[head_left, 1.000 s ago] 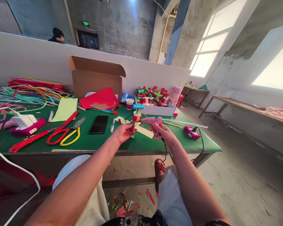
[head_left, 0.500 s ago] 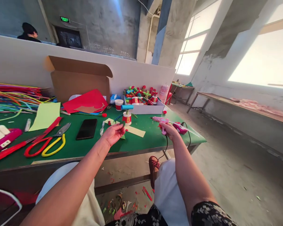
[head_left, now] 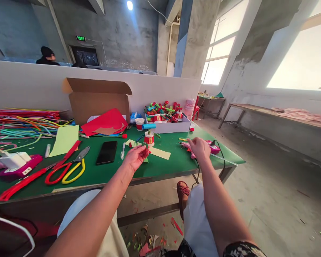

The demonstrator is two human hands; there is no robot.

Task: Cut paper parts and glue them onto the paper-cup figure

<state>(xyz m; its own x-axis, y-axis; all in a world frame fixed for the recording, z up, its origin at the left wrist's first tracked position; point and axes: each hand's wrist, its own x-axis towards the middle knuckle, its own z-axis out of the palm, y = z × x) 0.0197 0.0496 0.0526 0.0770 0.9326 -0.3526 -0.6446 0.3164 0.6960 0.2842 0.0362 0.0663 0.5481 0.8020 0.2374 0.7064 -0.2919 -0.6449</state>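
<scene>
My left hand point(head_left: 136, 157) is closed in a pinch on a small dark green piece point(head_left: 144, 144), in front of a red-and-white paper cup figure point(head_left: 149, 138). That figure stands upright, with a blue tube on top and coiled arms at its sides. To the right, my right hand point(head_left: 200, 148) has its fingertips closed at the end of a thin yellow stick-like thing point(head_left: 183, 139); its exact kind is too small to tell. A pink glue gun point(head_left: 189, 149) lies on the table under and beside this hand, partly hidden by it.
A white box point(head_left: 171, 127) full of similar figures stands behind. On the green table point(head_left: 133, 171) lie a phone point(head_left: 106, 152), scissors point(head_left: 74, 167), a pen point(head_left: 122, 151), yellow paper strips, red sheets point(head_left: 107, 122), colourful pipe cleaners point(head_left: 21, 125) and a purple power strip point(head_left: 29, 166). A person sits beyond the partition.
My right hand has let go of the glue gun, which now lies on the table, and its fingers have come to the yellow stick-like thing. My left hand keeps its pinch. The view has shifted.
</scene>
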